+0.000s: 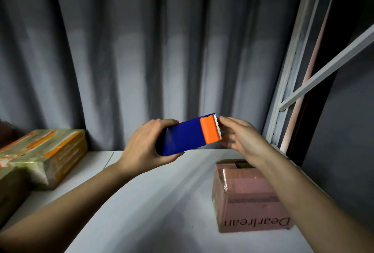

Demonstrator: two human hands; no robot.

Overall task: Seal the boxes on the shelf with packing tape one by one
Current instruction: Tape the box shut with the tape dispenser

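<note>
Left hand (pixel 145 143) grips our dispenser (pixel 188 134) above the shelf (pixel 141 202); right fingers (pixel 228 125), loosely spread, hover at its serrated blade. We risk a nick, or fumbling the tape end. Pink box (pixel 249 198) waits below.

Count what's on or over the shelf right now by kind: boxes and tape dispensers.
Boxes: 2, a pink box at the right and an orange-patterned box at the left
Tape dispensers: 1, a blue and orange tape dispenser held in the left hand
Total: 3
</note>
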